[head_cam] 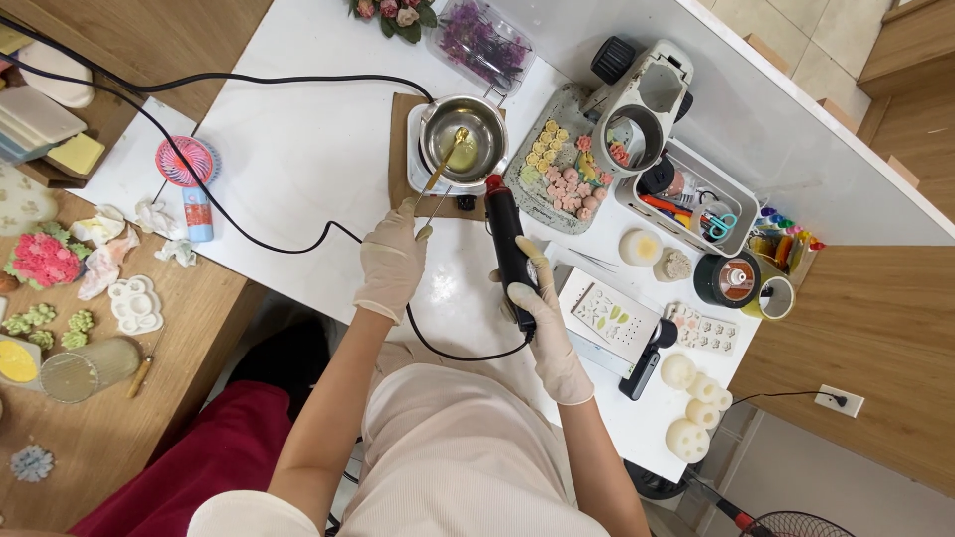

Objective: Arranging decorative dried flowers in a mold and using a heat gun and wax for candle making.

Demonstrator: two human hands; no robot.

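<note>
Gripping a black heat tool [511,244], the gloved right hand [537,303] aims its red tip at the steel pot [464,137] at twelve o'clock; the left hand [391,261] clasps a spoon [444,164] resting in yellowish liquid, seemingly already melted. Moulds [613,320] at three o'clock await.

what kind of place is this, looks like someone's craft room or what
Most likely a home craft workspace for moulded wax or soap flowers. The left hand stirs a small metal pot, the right hand aims a black heat gun, and a tray of small coloured flowers sits beside white moulds.
</note>
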